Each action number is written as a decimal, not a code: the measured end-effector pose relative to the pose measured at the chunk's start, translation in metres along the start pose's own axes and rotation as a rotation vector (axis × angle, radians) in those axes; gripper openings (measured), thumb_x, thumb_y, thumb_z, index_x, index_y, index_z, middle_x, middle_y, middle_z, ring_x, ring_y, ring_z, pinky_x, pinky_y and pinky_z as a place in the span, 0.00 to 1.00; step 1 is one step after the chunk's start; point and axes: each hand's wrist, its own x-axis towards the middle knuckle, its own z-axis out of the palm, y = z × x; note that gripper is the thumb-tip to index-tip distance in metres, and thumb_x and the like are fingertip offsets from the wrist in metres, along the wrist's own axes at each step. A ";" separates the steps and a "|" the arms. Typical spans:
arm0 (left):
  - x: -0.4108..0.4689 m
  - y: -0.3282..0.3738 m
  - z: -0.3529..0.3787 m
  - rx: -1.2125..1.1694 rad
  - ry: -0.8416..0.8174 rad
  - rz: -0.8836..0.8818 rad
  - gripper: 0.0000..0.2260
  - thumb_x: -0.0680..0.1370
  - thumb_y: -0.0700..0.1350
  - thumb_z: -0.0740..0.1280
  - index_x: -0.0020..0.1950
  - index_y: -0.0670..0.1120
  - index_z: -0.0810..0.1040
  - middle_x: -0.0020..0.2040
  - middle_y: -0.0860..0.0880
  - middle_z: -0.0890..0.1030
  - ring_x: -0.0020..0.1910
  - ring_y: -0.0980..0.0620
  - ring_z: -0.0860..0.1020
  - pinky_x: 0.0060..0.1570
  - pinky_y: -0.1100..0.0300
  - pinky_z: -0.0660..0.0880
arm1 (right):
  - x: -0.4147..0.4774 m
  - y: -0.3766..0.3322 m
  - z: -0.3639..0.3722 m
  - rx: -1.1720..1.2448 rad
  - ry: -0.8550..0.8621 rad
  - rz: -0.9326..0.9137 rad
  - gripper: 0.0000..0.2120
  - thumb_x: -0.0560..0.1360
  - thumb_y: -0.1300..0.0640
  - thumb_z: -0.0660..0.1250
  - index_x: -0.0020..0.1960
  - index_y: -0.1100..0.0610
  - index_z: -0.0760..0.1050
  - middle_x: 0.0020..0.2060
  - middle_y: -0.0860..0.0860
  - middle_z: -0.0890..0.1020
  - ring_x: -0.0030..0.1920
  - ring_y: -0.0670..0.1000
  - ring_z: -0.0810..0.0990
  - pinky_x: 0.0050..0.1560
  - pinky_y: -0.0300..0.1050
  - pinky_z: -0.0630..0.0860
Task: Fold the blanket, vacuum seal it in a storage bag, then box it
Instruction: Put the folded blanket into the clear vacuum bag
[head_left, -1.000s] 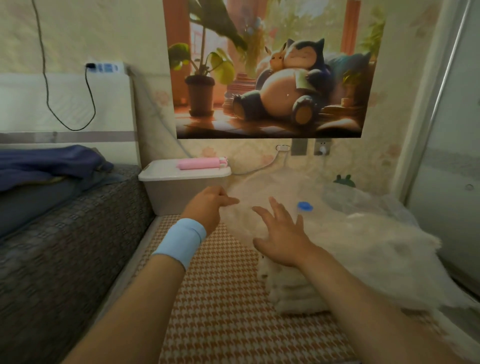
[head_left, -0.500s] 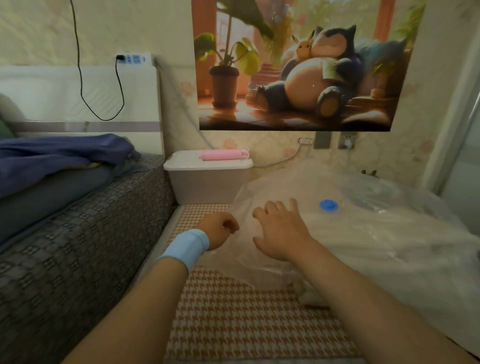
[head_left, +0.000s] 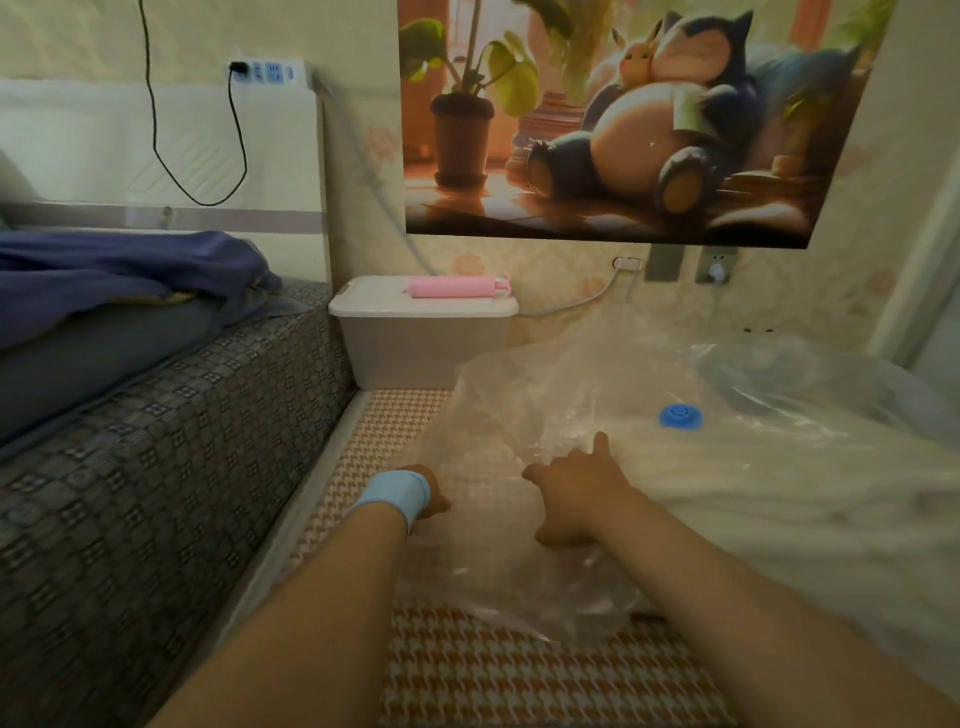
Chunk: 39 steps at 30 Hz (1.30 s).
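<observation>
at the far left stands a bed with a grey checked fabric side, and crumpled purple-blue bedding lies on top of it. above, a white power strip sits on the pale headboard, with a black cable looping down from it. beyond the foot of the bed a white lidded plastic storage box stands against the wall, and a pink cylinder-shaped object lies across its lid.

in front of the box an orange-and-white houndstooth mat covers the floor. the left hand, with a light blue band on its wrist, is bent down at the near left edge of a large clear plastic vacuum storage bag. its fingers are hidden behind the wrist, so i cannot tell whether they grip the film. just to the right, the right hand lies palm down on the bag with its fingers spread and straight, pressing the film and clasping nothing.

the bag lies on the mat and runs off to the right, its loose left end crumpled and raised. a white fluffy blanket shows through the film and fills the bag's right part, well apart from the box. a round blue valve sits on top of the bag, beyond the right hand. on the wall above hangs a poster of a plump cartoon creature lying beside a potted plant, with grey wall sockets under its lower right edge.
</observation>
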 end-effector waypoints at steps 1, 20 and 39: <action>0.004 -0.003 0.001 0.030 -0.027 -0.014 0.22 0.83 0.52 0.59 0.71 0.39 0.67 0.67 0.42 0.73 0.63 0.44 0.76 0.64 0.52 0.73 | 0.003 -0.001 0.002 -0.014 0.007 -0.002 0.35 0.73 0.43 0.66 0.77 0.46 0.60 0.66 0.53 0.75 0.69 0.60 0.69 0.73 0.72 0.45; -0.029 -0.036 -0.056 -0.548 0.913 0.232 0.22 0.76 0.31 0.60 0.67 0.46 0.75 0.63 0.41 0.71 0.57 0.37 0.75 0.56 0.50 0.74 | 0.017 -0.029 0.030 0.213 0.233 0.028 0.44 0.72 0.22 0.45 0.79 0.39 0.34 0.80 0.53 0.35 0.80 0.56 0.34 0.72 0.73 0.34; -0.042 -0.072 -0.113 0.070 0.914 0.291 0.21 0.76 0.51 0.65 0.69 0.60 0.69 0.77 0.50 0.57 0.77 0.45 0.53 0.74 0.39 0.44 | 0.109 -0.086 -0.092 1.064 0.328 -0.103 0.40 0.78 0.43 0.65 0.82 0.47 0.46 0.81 0.51 0.51 0.80 0.55 0.51 0.77 0.64 0.52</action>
